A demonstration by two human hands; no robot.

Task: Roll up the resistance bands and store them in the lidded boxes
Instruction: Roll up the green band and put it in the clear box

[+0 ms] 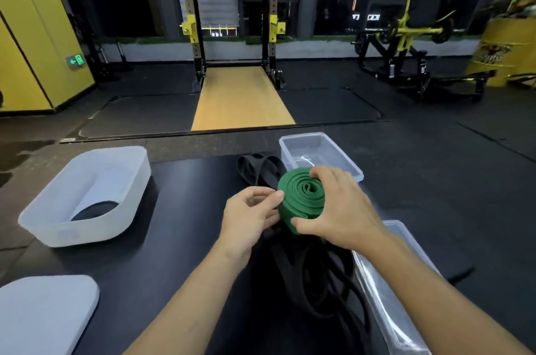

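**Green coil in both hands, clear box dead ahead**

The wide, flat, dark green resistance band (301, 199) is wound into a tight spiral and held just above the black tabletop (185, 209). Its spiral face is tipped up toward the camera, so the disc lies roughly level. The right hand (342, 209) grips it, fingers curled over the far rim and thumb against the near edge. The left hand (249, 215) pinches the coil's left rim. Both hands are clamped on the one coil, close together.

Just beyond the coil and slightly right sits the clear rectangular plastic box (324, 148), lid off, nearer the right hand. The frosted white oval tub (87, 234) stands well apart to the left and already holds a rolled black band (95, 208).

The shorter carry looks to be forward and a little right, led by the right hand. The disc should probably go in flat, since a coil let go on edge or too soon would likely spring open.

Under the wrists lies a heap of loose black bands (319, 282), and another black loop (258, 170) lies just beside the clear box. What appears to be a clear plastic lid (385, 282) lies at the right, and a frosted white lid (43, 314) at the near left.
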